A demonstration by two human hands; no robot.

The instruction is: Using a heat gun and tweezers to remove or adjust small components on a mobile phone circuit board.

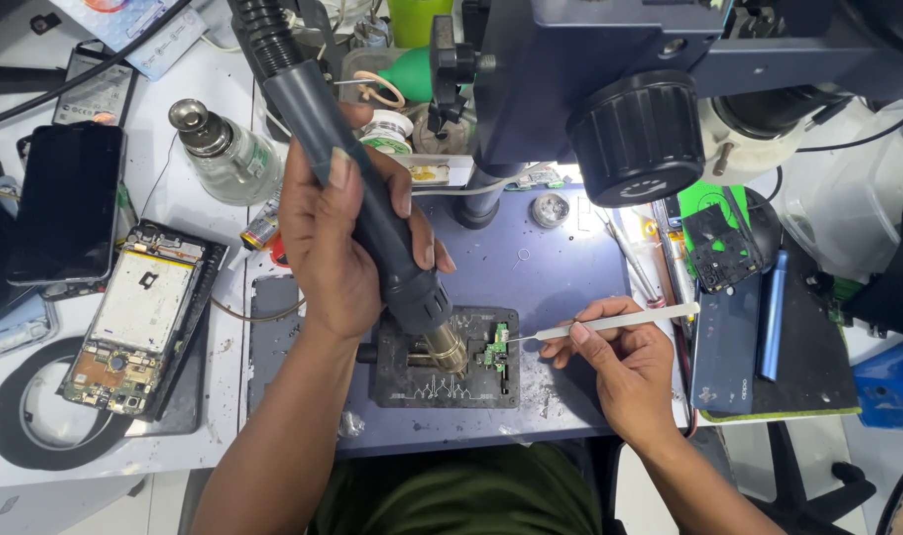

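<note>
Microscope (610,89): overhangs the black holder (412,381).
Left hand (338,248): grip wrapped around hot-air gun (372,218), nozzle over holder.
Right hand (620,362): fingers pinching tweezers (610,322), tip touching green board (493,349) on holder.

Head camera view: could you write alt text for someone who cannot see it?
A person's left hand aims a hot-air gun at a small green circuit board clamped in a black holder, while the right hand touches tweezers to it under a microscope.

head view | from above, facing steeply down | close over workbench mat (561,277) | single view
</note>
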